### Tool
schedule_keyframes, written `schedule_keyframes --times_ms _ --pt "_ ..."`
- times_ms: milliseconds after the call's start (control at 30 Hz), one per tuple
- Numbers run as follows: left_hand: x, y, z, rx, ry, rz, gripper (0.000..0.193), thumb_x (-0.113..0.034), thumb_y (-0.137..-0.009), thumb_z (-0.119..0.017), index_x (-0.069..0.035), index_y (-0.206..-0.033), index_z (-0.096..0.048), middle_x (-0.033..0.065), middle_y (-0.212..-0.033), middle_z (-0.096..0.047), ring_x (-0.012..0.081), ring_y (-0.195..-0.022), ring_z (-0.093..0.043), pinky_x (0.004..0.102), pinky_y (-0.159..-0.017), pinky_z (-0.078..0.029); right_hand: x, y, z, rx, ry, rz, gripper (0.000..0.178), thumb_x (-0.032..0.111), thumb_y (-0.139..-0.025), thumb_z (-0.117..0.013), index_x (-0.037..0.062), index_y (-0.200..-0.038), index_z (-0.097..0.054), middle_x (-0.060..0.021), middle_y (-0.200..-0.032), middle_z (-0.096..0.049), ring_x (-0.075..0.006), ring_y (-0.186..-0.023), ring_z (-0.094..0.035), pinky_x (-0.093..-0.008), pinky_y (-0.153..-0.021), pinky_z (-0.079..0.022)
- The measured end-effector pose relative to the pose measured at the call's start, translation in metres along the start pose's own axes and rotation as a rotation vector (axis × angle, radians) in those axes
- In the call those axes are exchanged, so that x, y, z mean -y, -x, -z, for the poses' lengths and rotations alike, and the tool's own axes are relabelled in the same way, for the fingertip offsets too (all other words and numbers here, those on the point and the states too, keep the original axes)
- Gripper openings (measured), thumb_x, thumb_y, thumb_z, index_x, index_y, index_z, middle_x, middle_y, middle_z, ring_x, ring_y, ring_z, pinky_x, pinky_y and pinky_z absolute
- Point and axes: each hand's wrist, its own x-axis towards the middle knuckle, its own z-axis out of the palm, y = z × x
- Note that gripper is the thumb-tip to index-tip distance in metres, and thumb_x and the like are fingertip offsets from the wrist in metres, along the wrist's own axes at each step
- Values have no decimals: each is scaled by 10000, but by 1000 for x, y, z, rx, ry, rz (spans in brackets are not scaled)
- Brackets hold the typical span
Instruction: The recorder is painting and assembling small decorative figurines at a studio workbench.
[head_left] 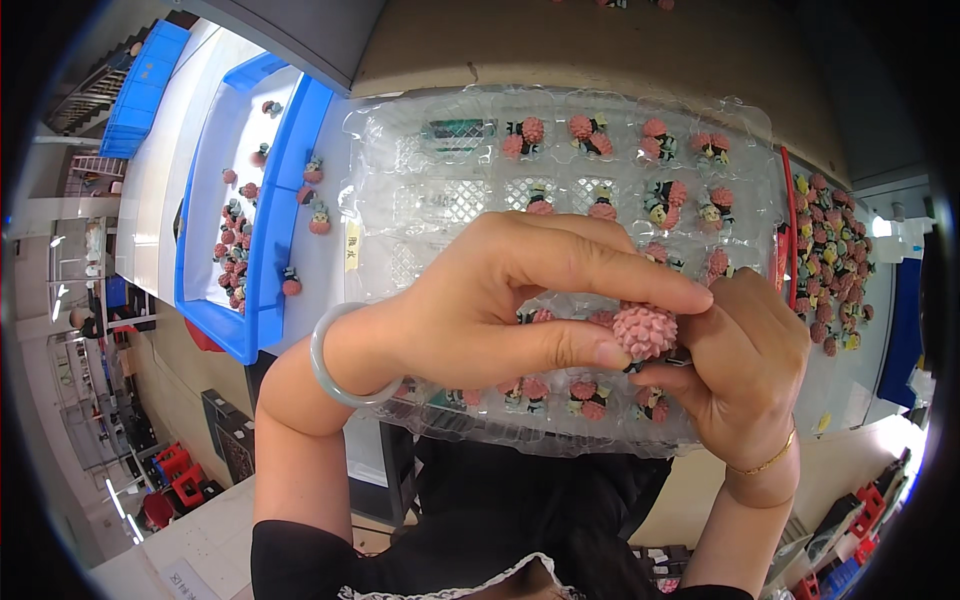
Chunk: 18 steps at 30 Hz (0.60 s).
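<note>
Thumb and fingers of my left hand [480, 300] pinch a small figurine [644, 331] with a knobbly pink ball-shaped top and a dark lower part. Close against its right side, my right hand [745, 355] is closed, thumb and fingers pressed together. A small dark bit shows between those fingers, too hidden to name. Both hands are over a clear plastic blister tray [372, 215]. Several pockets hold similar pink-topped figurines [660, 204] with dark green and cream parts; my hands hide some of the middle pockets.
To the left stands a blue bin [292, 215] with a white inside and scattered pink-topped pieces. A few more figurines [319, 218] lie between bin and tray. Beyond a red edge [789, 230] at right is a heap of figurines [830, 260]. A grey panel [300, 35] stands at the back.
</note>
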Motion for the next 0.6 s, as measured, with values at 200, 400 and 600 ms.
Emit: schedule_keyframes --times_ms 200,400,600 --pt "-1 0 -1 -12 14 21 357 -168 -692 -663 64 -954 -598 172 -889 -604 207 -757 -554 318 -766 -430 -1 0 -1 21 -37 10 360 372 -641 -629 29 -716 -549 -76 -589 -488 -256 -521 -473 -330 -469 -362" --pt "-1 -1 1 48 58 51 351 -174 -693 -660 60 -949 -607 148 -838 -594 208 -756 -559 285 -691 -425 -4 1 -4 19 -146 55 360 364 -620 -643 30 -710 -542 -69 -575 -485 -249 -502 -466 -325 -455 -350" --pt "2 1 3 84 17 3 313 -72 -732 -628 -26 -1039 -586 100 -931 -598 171 -820 -562 263 -744 -436 -3 1 -4 2 -98 41 376 375 -626 -633 24 -727 -543 -72 -584 -484 -252 -504 -467 -330 -457 -347"
